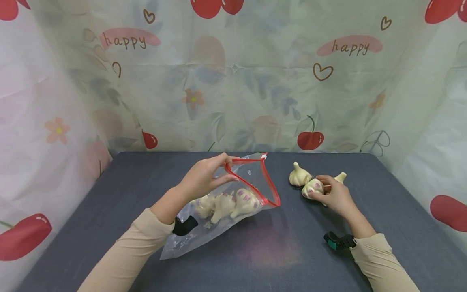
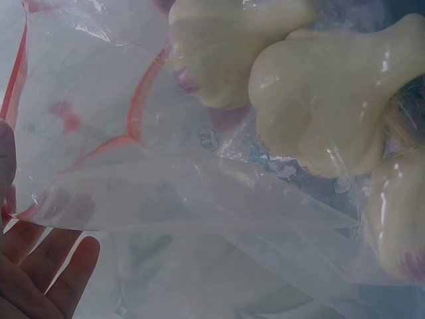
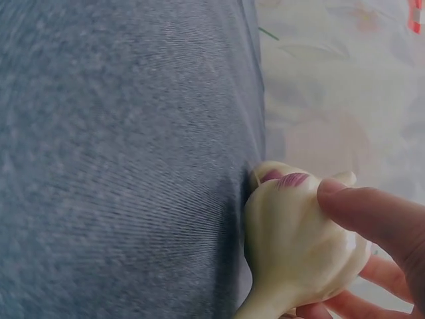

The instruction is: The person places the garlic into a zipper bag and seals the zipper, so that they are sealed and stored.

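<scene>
My left hand [image 1: 204, 174] pinches the red-edged mouth of a clear zip bag [image 1: 215, 239], fingers at the rim and thumb below. The mouth gapes toward the right. Inside lie three pale garlic bulbs [image 1: 223, 205] with purple marks, seen close through the plastic in the left wrist view. To the right, my right hand [image 1: 337, 198] grips a garlic bulb [image 3: 299, 246] between thumb and fingers, low over the table. Another garlic bulb [image 1: 299, 175] sits just beyond its fingertips. A further garlic bulb [image 1: 341, 177] pokes out behind the hand, mostly hidden.
A dark grey cloth-covered table [image 1: 284, 267] lies under everything. Around its back and sides hangs a pale curtain [image 1: 233, 101] printed with cherries and hearts. A black wrist strap [image 1: 341, 241] circles the right wrist, and the left wrist wears a black device [image 1: 185, 226].
</scene>
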The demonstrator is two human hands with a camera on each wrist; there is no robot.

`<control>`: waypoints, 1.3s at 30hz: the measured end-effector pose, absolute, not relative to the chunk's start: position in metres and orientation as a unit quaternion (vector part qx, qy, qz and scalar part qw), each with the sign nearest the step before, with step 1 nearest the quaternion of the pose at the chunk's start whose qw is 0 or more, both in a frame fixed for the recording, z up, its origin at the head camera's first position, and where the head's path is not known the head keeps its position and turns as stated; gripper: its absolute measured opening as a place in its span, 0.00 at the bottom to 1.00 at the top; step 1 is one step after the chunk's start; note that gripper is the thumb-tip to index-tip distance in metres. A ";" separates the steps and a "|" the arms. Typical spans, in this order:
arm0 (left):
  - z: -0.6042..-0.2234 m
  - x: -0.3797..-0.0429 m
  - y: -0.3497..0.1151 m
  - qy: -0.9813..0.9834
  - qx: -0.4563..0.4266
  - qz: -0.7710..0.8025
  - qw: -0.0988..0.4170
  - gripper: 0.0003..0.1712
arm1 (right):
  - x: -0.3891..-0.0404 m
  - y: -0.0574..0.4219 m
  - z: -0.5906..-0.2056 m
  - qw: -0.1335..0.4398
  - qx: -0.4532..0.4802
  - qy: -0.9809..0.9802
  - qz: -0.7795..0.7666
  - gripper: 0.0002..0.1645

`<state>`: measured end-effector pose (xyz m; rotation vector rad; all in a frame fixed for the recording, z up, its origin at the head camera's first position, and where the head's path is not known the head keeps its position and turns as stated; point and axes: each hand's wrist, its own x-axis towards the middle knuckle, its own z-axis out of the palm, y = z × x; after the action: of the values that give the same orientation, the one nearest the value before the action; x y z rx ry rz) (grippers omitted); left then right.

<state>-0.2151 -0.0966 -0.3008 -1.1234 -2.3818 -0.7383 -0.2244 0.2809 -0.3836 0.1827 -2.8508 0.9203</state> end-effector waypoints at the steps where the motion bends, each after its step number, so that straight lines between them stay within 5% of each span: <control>1: -0.301 -0.215 -0.097 -0.853 -0.403 -0.264 0.203 0.17 | -0.224 0.282 -0.383 0.071 0.060 -0.947 0.307 0.36; 39: -0.301 -0.215 -0.096 -0.853 -0.402 -0.263 0.206 0.17 | -0.207 0.275 -0.343 0.075 0.053 -0.922 0.377 0.41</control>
<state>-0.2151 -0.0959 -0.3006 -1.1201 -2.3760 -0.7329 -0.2073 0.2746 -0.3430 0.1575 -2.7649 1.1295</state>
